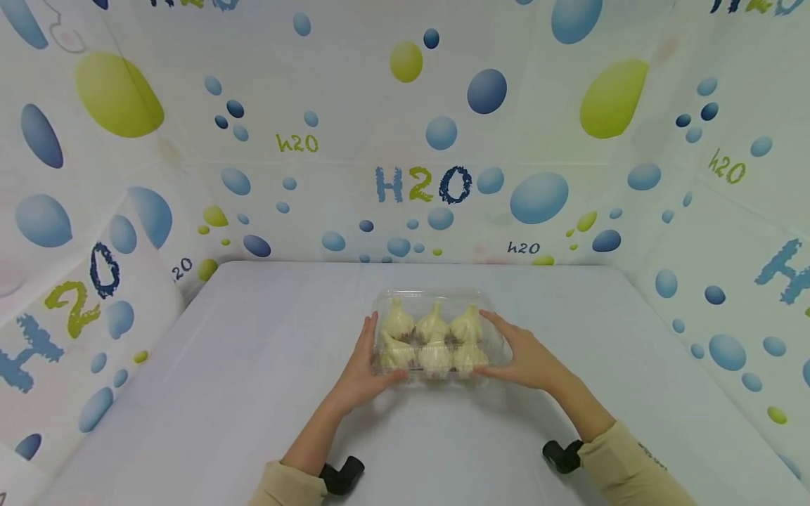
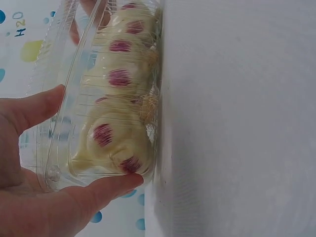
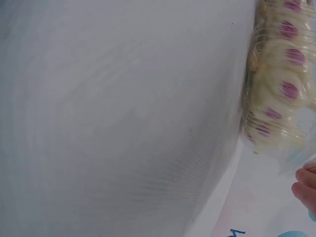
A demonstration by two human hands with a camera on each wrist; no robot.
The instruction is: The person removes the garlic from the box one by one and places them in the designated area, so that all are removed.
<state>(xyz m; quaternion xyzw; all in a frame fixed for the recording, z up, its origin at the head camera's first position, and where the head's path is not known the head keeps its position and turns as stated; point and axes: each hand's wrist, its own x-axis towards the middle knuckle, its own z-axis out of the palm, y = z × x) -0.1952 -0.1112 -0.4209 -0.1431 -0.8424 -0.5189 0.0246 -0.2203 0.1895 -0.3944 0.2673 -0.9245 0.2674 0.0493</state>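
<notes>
A clear plastic clamshell container (image 1: 436,295) rests on the white tabletop in front of me. Inside it sit several garlic bulbs (image 1: 433,328), cream-coloured with purple patches on their skins, standing in two rows. My left hand (image 1: 362,374) holds the container's left end, thumb low at the front corner and fingers along the side. On the right end, my right hand (image 1: 530,357) grips with thumb at the front and fingers farther back. In the left wrist view, the left thumb (image 2: 106,190) presses the ribbed wall. Only fingertips of the right hand (image 3: 306,190) show in the right wrist view.
A white cloth-covered table (image 1: 272,337) spreads around the container. White sheeting printed with blue and green drops (image 1: 538,197) stands at the back and both sides. Black wrist-worn devices (image 1: 343,476) show by both sleeves.
</notes>
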